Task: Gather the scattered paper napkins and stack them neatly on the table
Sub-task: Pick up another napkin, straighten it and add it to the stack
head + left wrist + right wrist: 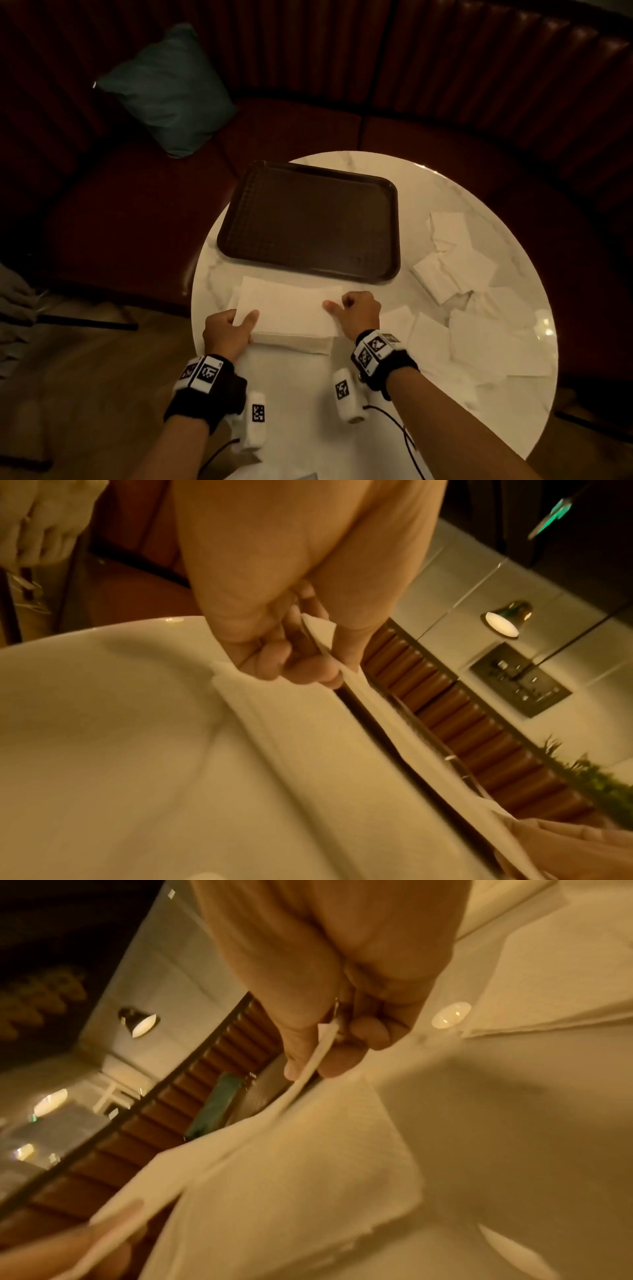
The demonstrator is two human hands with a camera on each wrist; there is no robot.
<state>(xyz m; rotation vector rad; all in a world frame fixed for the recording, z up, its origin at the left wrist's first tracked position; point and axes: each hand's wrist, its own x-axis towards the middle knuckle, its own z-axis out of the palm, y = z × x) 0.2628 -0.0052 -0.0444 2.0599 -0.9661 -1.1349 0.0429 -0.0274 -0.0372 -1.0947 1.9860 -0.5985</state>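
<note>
- Both hands hold one napkin (291, 305) stretched flat between them, just above the stack (294, 339) at the lower middle of the head view. The left hand (227, 330) pinches its left edge between thumb and curled fingers, and the right hand (359, 313) pinches the right edge the same way.
- In both wrist views there is a dark gap between the held sheet and the pile, so it is not down yet.
- To my eye the step is laying this sheet on top. Lower both ends level, match the near edge to the pile first, then let go.
- The paper looks thin and limp. Keep it lightly taut, or the middle may sag and crease.
- Release both pinches together, because a one-sided let-go would likely skew it.
- More loose napkins (455, 270) lie scattered at the right of the table (359, 445), well apart from the stack, so much seems left.
- The brown tray (308, 219) sits just beyond the pile. Avoid nudging it.
</note>
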